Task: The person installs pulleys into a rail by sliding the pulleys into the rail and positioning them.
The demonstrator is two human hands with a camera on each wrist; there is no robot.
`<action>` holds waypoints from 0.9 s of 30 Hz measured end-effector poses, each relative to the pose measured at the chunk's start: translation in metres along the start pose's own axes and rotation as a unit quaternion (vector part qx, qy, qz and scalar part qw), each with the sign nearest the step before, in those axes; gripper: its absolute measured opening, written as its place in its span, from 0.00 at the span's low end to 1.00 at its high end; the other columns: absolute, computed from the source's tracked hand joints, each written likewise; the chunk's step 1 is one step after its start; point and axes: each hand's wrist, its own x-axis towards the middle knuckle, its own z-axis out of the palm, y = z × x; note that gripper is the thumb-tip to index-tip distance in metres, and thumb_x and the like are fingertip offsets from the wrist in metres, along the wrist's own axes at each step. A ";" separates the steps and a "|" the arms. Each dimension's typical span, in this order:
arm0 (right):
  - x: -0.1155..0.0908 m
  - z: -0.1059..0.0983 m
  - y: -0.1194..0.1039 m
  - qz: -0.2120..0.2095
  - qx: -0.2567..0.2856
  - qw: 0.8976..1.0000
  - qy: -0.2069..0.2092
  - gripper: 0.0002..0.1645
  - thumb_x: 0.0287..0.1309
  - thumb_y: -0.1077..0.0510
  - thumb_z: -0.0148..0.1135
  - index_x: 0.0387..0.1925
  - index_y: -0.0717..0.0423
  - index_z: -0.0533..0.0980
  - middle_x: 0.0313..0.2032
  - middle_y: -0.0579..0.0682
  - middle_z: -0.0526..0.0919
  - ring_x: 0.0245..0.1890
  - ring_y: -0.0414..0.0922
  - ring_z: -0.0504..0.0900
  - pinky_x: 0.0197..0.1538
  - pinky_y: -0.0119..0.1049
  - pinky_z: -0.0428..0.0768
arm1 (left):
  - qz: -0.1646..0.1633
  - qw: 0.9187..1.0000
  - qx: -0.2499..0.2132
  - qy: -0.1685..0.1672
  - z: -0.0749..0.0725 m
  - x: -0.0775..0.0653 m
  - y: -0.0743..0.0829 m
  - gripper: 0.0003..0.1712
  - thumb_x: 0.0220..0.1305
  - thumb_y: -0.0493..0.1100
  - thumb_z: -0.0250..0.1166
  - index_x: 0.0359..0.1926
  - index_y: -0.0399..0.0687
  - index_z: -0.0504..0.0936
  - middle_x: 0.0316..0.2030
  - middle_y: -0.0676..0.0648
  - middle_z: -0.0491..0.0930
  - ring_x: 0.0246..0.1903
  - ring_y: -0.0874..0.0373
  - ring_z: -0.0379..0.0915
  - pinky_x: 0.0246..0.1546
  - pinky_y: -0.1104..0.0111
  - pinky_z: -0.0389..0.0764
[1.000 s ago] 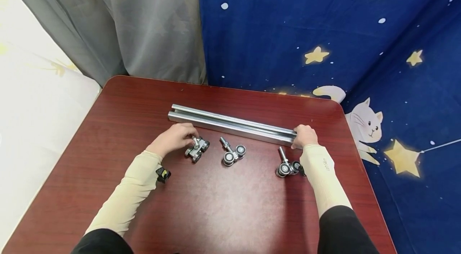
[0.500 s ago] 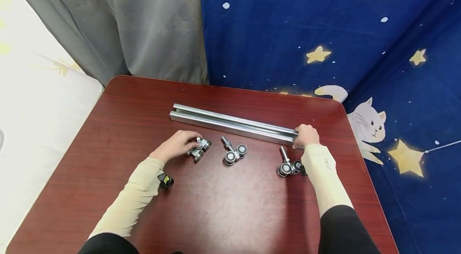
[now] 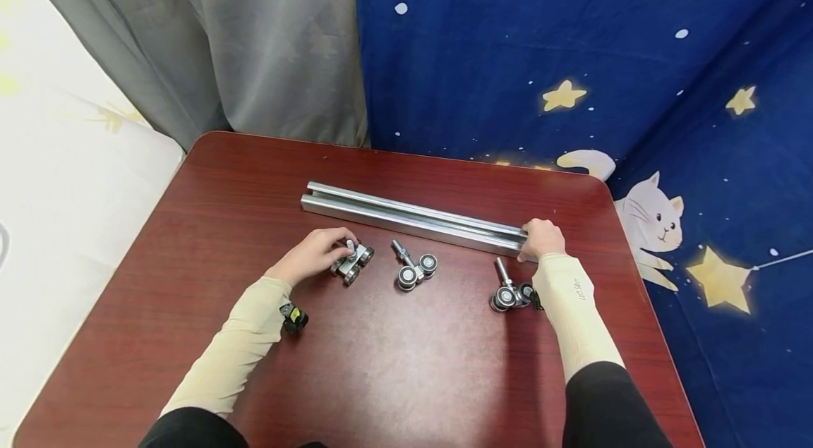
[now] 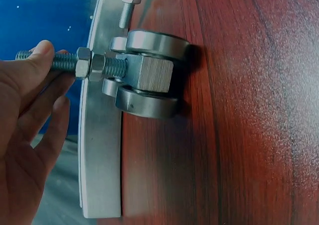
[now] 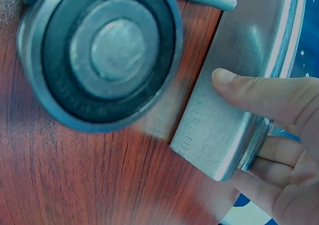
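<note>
My left hand [image 3: 317,254] pinches the upright threaded bolt [image 4: 64,62] of a metal roller trolley [image 3: 353,263], between thumb and fingertips. The trolley's wheels [image 4: 149,105] are down on the table. At the right end of a long silver channel rail [image 3: 413,217], my right hand [image 3: 542,240] grips it, thumb on the near side [image 5: 249,88] and fingers at the far side. The rail lies across the table with its slot upward. A second roller trolley [image 3: 416,271] lies on its side in the middle. Next to my right wrist lies a third trolley [image 3: 510,295], partly hidden by the wrist.
The reddish-brown table [image 3: 406,370] has a rounded far edge. Behind it hang a grey curtain [image 3: 286,46] and a blue star-patterned curtain [image 3: 470,46]. White fabric [image 3: 70,222] borders the left side.
My left hand has shifted its fingers to the top of the bolt, and the trolley's bolt now stands more upright. The right hand keeps its grip on the rail.
</note>
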 end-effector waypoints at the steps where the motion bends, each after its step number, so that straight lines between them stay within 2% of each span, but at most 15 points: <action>1: -0.001 0.000 0.000 0.001 0.000 1.000 -0.002 0.43 0.27 0.58 0.76 0.52 0.66 0.72 0.48 0.67 0.76 0.45 0.63 0.75 0.45 0.53 0.75 | 0.001 1.000 0.005 0.000 -0.001 0.000 0.000 0.06 0.56 0.36 0.63 0.37 0.44 0.78 0.34 0.47 0.81 0.35 0.57 0.78 0.35 0.65 0.78; 9: -0.002 -0.002 0.000 0.003 -0.003 1.000 -0.003 0.43 0.28 0.58 0.76 0.53 0.66 0.72 0.49 0.67 0.75 0.46 0.64 0.74 0.45 0.53 0.75 | -0.013 0.998 0.053 0.019 -0.005 -0.007 0.003 0.06 0.56 0.40 0.64 0.36 0.48 0.78 0.32 0.50 0.81 0.33 0.59 0.79 0.36 0.64 0.78; 13: -0.002 -0.002 0.000 0.003 0.000 1.000 -0.002 0.43 0.28 0.58 0.76 0.53 0.66 0.72 0.49 0.67 0.75 0.46 0.64 0.74 0.45 0.53 0.75 | -0.029 0.994 0.092 0.054 -0.010 -0.013 0.001 0.07 0.54 0.44 0.66 0.35 0.52 0.79 0.29 0.54 0.82 0.32 0.60 0.79 0.34 0.62 0.77; 17: -0.001 -0.001 0.000 0.002 0.000 1.000 -0.002 0.43 0.27 0.58 0.76 0.53 0.65 0.72 0.50 0.67 0.75 0.46 0.64 0.74 0.45 0.53 0.75 | -0.037 0.989 0.112 0.090 -0.017 -0.018 -0.002 0.08 0.51 0.47 0.68 0.32 0.53 0.80 0.27 0.54 0.82 0.28 0.60 0.77 0.30 0.62 0.76; 27: 0.002 0.000 0.005 -0.011 0.001 1.000 -0.001 0.44 0.27 0.56 0.76 0.53 0.65 0.72 0.50 0.68 0.75 0.46 0.64 0.74 0.45 0.54 0.74 | -0.089 0.976 0.119 0.161 -0.036 -0.027 -0.016 0.09 0.48 0.47 0.70 0.29 0.52 0.80 0.24 0.53 0.81 0.22 0.62 0.72 0.25 0.66 0.69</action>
